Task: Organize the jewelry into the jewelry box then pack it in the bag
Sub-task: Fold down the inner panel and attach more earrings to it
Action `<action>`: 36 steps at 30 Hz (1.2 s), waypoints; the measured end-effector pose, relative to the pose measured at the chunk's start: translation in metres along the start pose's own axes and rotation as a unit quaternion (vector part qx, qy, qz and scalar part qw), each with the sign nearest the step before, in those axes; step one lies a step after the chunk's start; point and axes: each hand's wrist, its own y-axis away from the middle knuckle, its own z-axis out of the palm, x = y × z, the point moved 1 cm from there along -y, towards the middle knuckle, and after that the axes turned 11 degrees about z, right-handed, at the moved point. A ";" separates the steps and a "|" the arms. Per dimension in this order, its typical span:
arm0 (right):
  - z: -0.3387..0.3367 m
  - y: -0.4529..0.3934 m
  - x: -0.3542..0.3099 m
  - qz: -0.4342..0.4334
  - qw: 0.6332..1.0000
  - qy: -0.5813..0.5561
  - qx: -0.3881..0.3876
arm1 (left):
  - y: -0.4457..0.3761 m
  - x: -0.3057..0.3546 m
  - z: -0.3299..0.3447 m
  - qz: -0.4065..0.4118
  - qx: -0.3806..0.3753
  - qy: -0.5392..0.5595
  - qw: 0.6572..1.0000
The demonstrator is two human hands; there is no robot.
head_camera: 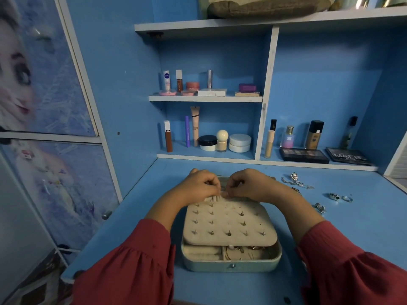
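Head view: the jewelry box sat open on the blue bench, its cream stud panel tilted up over the lower tray, with earring posts poking through the holes. Left hand and right hand met at the panel's far edge, fingers curled and pinching at something there; what they pinched was too small to tell. Loose jewelry lay on the bench right of the box: a chain, rings and an earring.
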 end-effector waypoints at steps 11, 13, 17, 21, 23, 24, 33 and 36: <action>0.004 0.000 -0.005 -0.006 0.999 0.048 -0.021 | -0.003 -0.002 0.003 -0.008 -0.026 -0.055 0.998; 0.004 -0.001 -0.004 -0.003 0.999 0.051 -0.008 | -0.003 -0.002 0.003 -0.007 -0.021 -0.054 0.998; 0.002 -0.001 0.000 -0.004 0.999 0.049 0.011 | -0.002 -0.002 0.000 -0.016 0.018 -0.029 0.999; 0.005 -0.002 0.000 -0.005 0.995 0.098 0.004 | -0.004 -0.004 0.002 -0.023 0.000 -0.076 0.997; 0.006 -0.002 -0.002 -0.002 0.995 0.103 -0.005 | -0.005 -0.003 0.004 -0.026 -0.017 -0.091 0.995; 0.006 -0.003 -0.002 0.000 0.994 0.105 -0.009 | -0.005 -0.003 0.004 -0.025 -0.021 -0.094 0.995; 0.004 -0.003 0.001 0.001 0.996 0.082 0.024 | -0.006 -0.009 -0.003 -0.027 0.120 -0.054 0.991; 0.004 -0.002 0.001 0.008 0.998 0.064 0.021 | -0.005 -0.012 -0.007 -0.035 0.144 -0.036 0.988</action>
